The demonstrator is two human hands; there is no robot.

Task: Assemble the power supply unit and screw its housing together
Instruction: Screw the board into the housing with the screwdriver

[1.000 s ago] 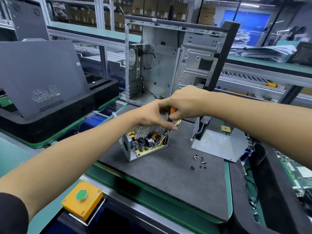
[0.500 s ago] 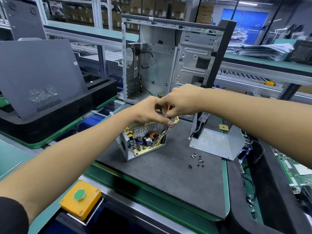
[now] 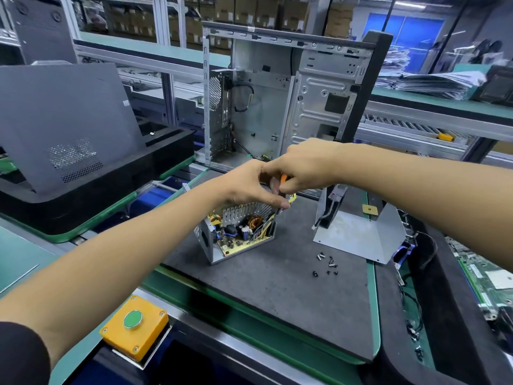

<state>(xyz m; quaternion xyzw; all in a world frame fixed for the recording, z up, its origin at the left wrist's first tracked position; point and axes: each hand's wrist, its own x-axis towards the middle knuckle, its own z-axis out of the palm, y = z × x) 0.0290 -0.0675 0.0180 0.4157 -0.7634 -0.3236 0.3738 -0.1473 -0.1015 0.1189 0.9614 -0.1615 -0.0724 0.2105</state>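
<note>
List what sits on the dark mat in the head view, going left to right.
Open power supply unit → loose screws → bent metal cover.

Orange button box (image 3: 135, 335) (green button (image 3: 133, 319)) beside grey mat (image 3: 277, 287)

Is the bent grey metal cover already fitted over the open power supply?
No, the bent grey metal cover stands apart beside the open power supply.
</note>
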